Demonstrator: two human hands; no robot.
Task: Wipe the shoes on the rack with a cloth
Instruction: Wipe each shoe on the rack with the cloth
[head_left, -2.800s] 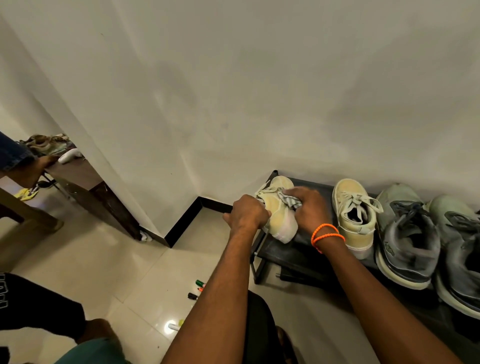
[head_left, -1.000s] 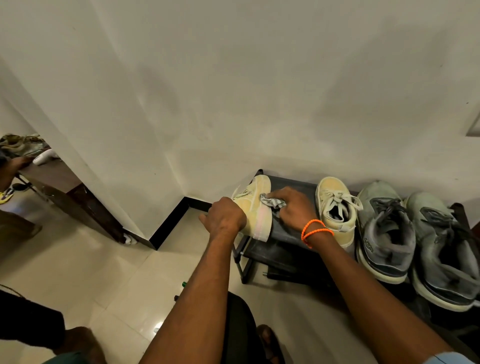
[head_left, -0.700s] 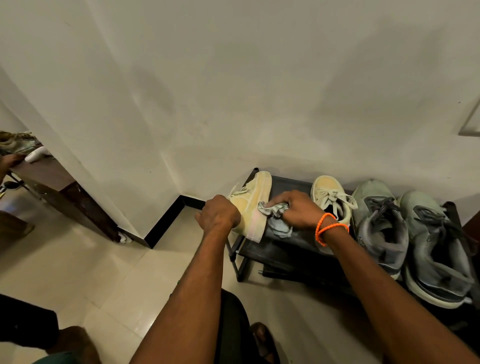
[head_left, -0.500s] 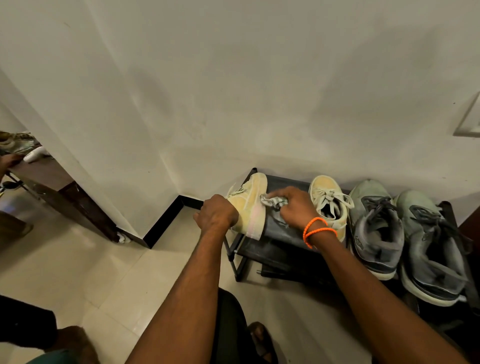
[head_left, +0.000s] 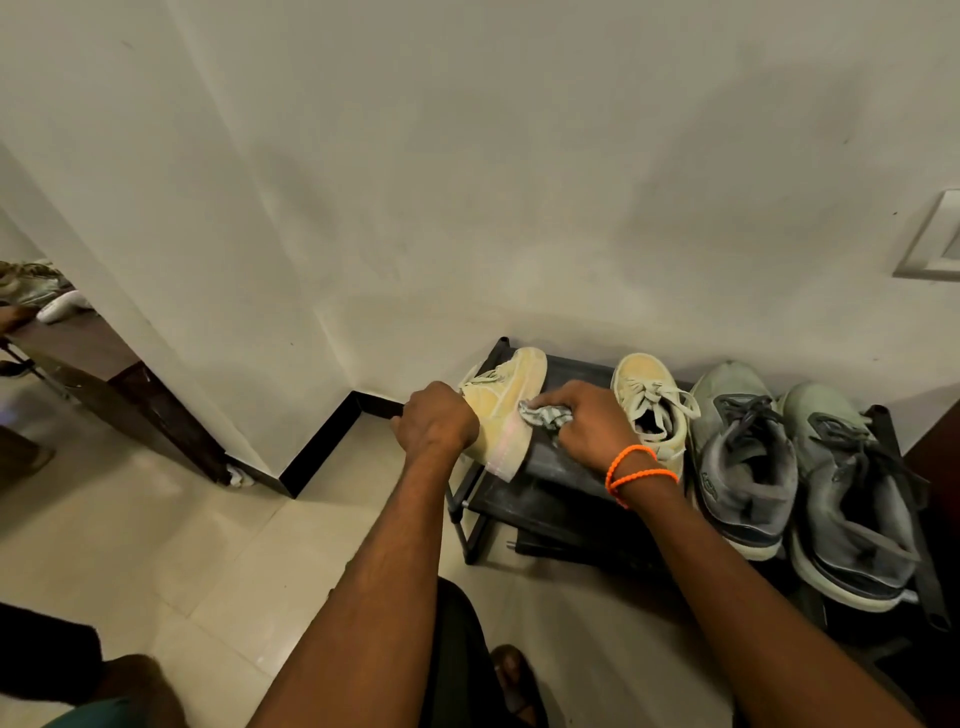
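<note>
A cream sneaker (head_left: 506, 410) is tipped onto its side at the left end of the black shoe rack (head_left: 550, 467). My left hand (head_left: 436, 423) grips its heel end. My right hand (head_left: 587, 423), with orange bands on the wrist, holds a bunched grey cloth (head_left: 543, 414) against the sneaker's side. The matching cream sneaker (head_left: 649, 405) stands upright just right of that hand. Two grey sneakers (head_left: 743, 457) (head_left: 852, 499) fill the rack's right part.
The white wall rises right behind the rack, with a black skirting (head_left: 332, 441) at the corner. A dark wooden table (head_left: 104, 374) stands at the far left. A person's leg (head_left: 93, 675) shows at the bottom left. A wall switch plate (head_left: 935, 244) sits at the right.
My right hand has kept rubbing the cloth back and forth on the tipped sneaker's side. The left hand has kept its hold. The view has drifted slightly.
</note>
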